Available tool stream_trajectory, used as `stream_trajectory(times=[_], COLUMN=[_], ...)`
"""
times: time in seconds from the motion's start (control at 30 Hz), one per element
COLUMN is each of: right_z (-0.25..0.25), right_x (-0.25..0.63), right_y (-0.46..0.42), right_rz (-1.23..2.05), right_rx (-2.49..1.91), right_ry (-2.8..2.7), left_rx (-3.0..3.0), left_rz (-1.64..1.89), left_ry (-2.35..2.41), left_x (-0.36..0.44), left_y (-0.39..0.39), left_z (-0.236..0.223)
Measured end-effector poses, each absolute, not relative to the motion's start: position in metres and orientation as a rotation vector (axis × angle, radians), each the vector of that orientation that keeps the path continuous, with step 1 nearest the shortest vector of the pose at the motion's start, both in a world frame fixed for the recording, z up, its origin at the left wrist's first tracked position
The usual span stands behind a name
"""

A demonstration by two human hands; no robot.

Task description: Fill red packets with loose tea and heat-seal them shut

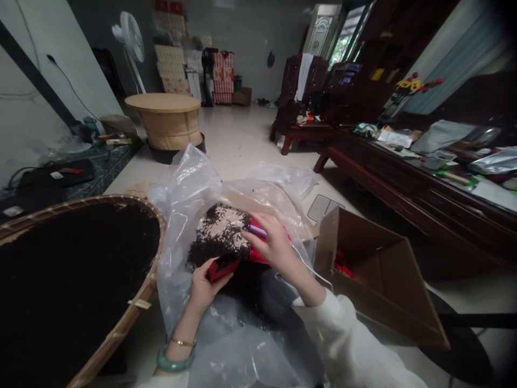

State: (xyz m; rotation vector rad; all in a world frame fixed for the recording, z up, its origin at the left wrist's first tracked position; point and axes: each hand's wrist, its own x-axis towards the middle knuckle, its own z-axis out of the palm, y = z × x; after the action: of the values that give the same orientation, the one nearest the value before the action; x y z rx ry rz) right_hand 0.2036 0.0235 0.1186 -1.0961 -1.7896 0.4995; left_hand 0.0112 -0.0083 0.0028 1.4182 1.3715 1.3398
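matt brown cardboard box (pixel 383 264) at lower right, glossy crinkled clear plastic sheeting (pixel 194 183) at centre, rough woven basket rim (pixel 161 226) at left, glossy dark wood table (pixel 363 172) at right

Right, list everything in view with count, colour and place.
Round tray: one, tan, left
Loose bits: countless, blackish, on tray and plastic
Plastic sheeting: count unclear, clear, centre
Red packet: one, in left hand
Purple object: one, in right hand
Carton: one, brown, right
Wire rack: one, dark, floor
Round-topped table: one, tan, behind
Fans: two, white and black, back
Stacked boxes: many, cream and red, back wall
Long furniture: one, dark red-brown, right, cluttered
Flowers: several, yellow and red, far right
Bangles: two, green and gold, left wrist
Left hand: one, bare, lower centre
Right hand: one, bare, white-sleeved arm, centre
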Motion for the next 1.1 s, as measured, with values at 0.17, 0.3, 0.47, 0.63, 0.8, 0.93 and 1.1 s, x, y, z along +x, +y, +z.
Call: stream_trajectory(times=[0.17,0.3,0.47,0.63,0.8,0.93,1.1], right_z=[0.123,0.122,0.112,0.104,0.097,0.091,0.082], right_x=[0.194,0.183,0.184,0.192,0.194,0.190,0.184], right_y=[0.007,0.010,0.024,0.033,0.038,0.037,0.032], right_rz=[0.257,0.262,0.492,0.671,0.774,0.696,0.844], right_rx=[-0.938,-1.028,-1.125,-1.159,-1.184,-1.125,-1.029], right_ry=[-2.329,-2.538,-2.535,-2.446,-2.414,-2.440,-2.232], left_rx=[1.405,1.385,1.345,1.322,1.228,1.055,0.836], left_rz=[1.278,1.220,1.096,0.969,0.955,0.915,1.025], left_ry=[1.379,1.339,1.292,1.217,1.184,1.111,1.131], left_x=[0.014,0.017,0.018,0.018,0.020,0.020,0.025], left_y=[-0.010,-0.012,-0.015,-0.017,-0.019,-0.017,-0.014], left_z=[0.012,0.020,0.022,0.025,0.029,0.034,0.043])
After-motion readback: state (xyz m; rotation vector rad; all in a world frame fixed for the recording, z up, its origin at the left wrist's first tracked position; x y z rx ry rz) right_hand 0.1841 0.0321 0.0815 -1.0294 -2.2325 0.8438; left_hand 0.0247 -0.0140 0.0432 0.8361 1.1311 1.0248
